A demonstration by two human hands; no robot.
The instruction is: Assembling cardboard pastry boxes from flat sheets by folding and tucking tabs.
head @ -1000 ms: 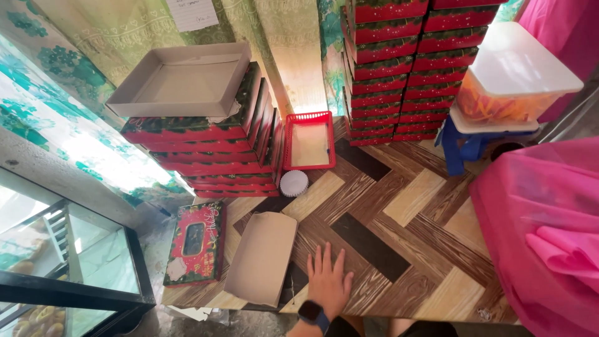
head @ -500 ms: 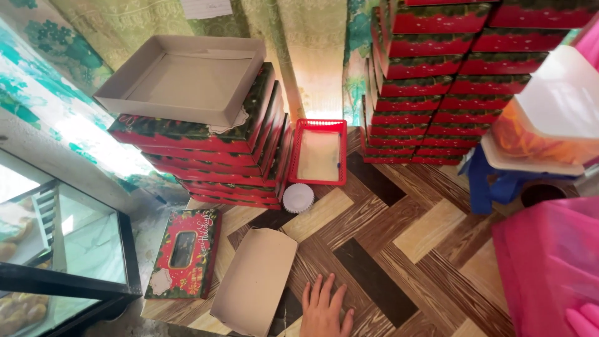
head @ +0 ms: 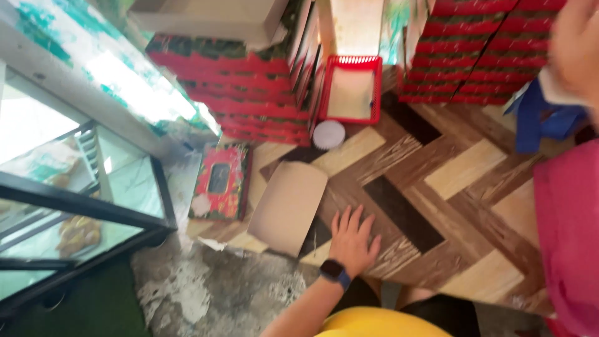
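My left hand (head: 353, 240) lies flat on the herringbone-patterned floor mat (head: 437, 187), fingers spread and holding nothing. A dark smartwatch (head: 334, 272) is on its wrist. Just left of the fingers lies a flat brown cardboard sheet (head: 290, 206), very close to the hand. Beyond the sheet a red patterned box with a window lid (head: 219, 181) rests on the floor. My right hand is out of sight.
A glass display case (head: 75, 200) stands at left. Stacks of red-and-green boxes (head: 249, 93) line the back, with a red basket (head: 350, 62) and a white round lid (head: 329, 134) before them. A blue stool (head: 543, 118) and pink cloth (head: 571, 237) are at right.
The view has swung down and to the left, bringing the display case closer. My left hand stays flat on the mat beside the cardboard sheet.
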